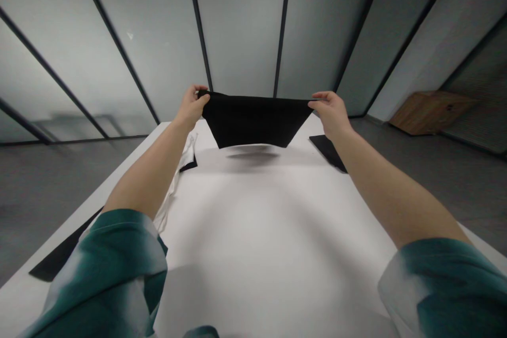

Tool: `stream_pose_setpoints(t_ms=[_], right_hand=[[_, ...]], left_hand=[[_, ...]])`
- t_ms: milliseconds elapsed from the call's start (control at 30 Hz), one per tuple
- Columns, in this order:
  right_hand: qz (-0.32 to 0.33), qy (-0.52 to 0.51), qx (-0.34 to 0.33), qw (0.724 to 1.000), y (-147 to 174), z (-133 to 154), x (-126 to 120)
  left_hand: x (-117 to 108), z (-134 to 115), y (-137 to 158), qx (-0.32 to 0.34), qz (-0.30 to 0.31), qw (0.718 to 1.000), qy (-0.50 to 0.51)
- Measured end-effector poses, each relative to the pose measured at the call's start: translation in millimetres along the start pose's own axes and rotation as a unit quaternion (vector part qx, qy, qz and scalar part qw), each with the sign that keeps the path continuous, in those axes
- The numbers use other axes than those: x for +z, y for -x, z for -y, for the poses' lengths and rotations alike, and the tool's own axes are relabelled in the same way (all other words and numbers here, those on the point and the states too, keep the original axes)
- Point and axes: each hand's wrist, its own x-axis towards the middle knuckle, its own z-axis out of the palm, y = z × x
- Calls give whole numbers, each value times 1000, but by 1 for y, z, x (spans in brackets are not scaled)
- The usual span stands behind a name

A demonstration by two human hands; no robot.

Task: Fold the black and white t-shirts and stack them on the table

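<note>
A black cloth (pixel 253 119) hangs stretched between my two hands above the far part of the white table. My left hand (pixel 193 105) pinches its upper left corner between thumb and fingers. At the upper right corner, my right hand (pixel 328 110) grips the edge in the same way. The cloth's top edge runs nearly level, and its lower edge hangs free, narrower in view, with a shadow on the table under it. What garment or piece of fabric it is, I cannot tell.
On the white table (pixel 253 232), a flat dark folded item (pixel 329 152) lies beyond my right forearm. White cloth (pixel 185 156) and black fabric (pixel 65 248) lie along the left side, partly behind my left arm. Frosted glass panels (pixel 241 26) stand behind; a wooden cabinet (pixel 430 111) stands right.
</note>
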Motion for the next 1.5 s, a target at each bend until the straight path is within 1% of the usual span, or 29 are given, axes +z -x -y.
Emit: stream_pose_setpoints(t_ms=[33, 100, 167, 200, 267, 333, 367, 433, 467, 533, 600, 667, 767, 833, 900, 967, 1033, 1067, 1133, 1167, 1200, 1233, 1267, 1333, 1367, 1400, 1433, 1467, 1500], right_hand=[[10, 10, 2, 1000, 13, 2, -7], [37, 53, 10, 998, 46, 1, -26], [60, 127, 9, 990, 82, -8, -49], [56, 170, 1, 984, 98, -16, -60], [54, 246, 5, 968, 122, -33, -79], [64, 288, 28, 955, 134, -49, -89], [73, 297, 42, 951, 137, -57, -89], [97, 296, 66, 948, 136, -69, -81], [115, 291, 77, 947, 136, -73, -74], [163, 283, 94, 941, 137, -80, -54], [209, 283, 106, 930, 143, -85, -32], [237, 313, 97, 915, 154, -89, -14], [255, 396, 51, 881, 167, -92, -2], [278, 421, 35, 863, 170, -91, -2], [308, 414, 44, 856, 169, -87, -6], [323, 407, 54, 852, 169, -79, -8], [345, 393, 61, 850, 173, -65, -5], [381, 364, 70, 847, 176, -56, -2], [507, 240, 102, 822, 186, -36, 6], [560, 157, 121, 804, 191, -27, 10], [584, 83, 137, 796, 195, -19, 14], [571, 36, 142, 808, 199, -13, 18], [523, 23, 136, 841, 202, -10, 22], [370, 89, 91, 920, 203, -13, 25], [299, 148, 60, 941, 202, -19, 25], [246, 209, 33, 946, 200, -26, 24], [215, 264, 18, 940, 197, -35, 22], [204, 308, 18, 929, 195, -43, 19], [211, 338, 28, 917, 192, -50, 16]], left_hand=[[-7, -2, 11, 1, 17, 1000, -19], [-26, -1, 41, -23, 69, 994, -79], [-47, 7, 75, -62, 129, 974, -174], [-57, 13, 90, -69, 135, 964, -220], [-70, 28, 116, -84, 118, 944, -295], [-71, 43, 133, -107, 122, 927, -339], [-67, 50, 140, -118, 139, 919, -350], [-50, 60, 153, -123, 188, 905, -360], [-39, 64, 161, -112, 211, 901, -361], [-16, 69, 178, -60, 238, 899, -362], [3, 73, 196, 16, 255, 894, -368], [14, 76, 212, 80, 289, 878, -374], [17, 80, 225, 139, 327, 856, -374], [15, 81, 225, 154, 328, 852, -378], [13, 82, 221, 144, 317, 849, -398], [12, 83, 216, 101, 277, 846, -443], [12, 87, 209, 25, 212, 841, -498], [10, 90, 206, -21, 179, 838, -515], [6, 97, 200, -98, 129, 840, -518], [4, 101, 198, -120, 109, 846, -507], [1, 105, 197, -132, 91, 854, -494], [-2, 107, 196, -136, 75, 862, -482], [-4, 109, 196, -138, 64, 869, -471], [-5, 108, 198, -153, 64, 873, -459], [-4, 106, 199, -165, 77, 871, -455], [-2, 102, 202, -174, 96, 870, -452], [1, 99, 204, -178, 115, 868, -450], [5, 95, 207, -176, 132, 866, -449], [9, 92, 210, -169, 145, 866, -448]])
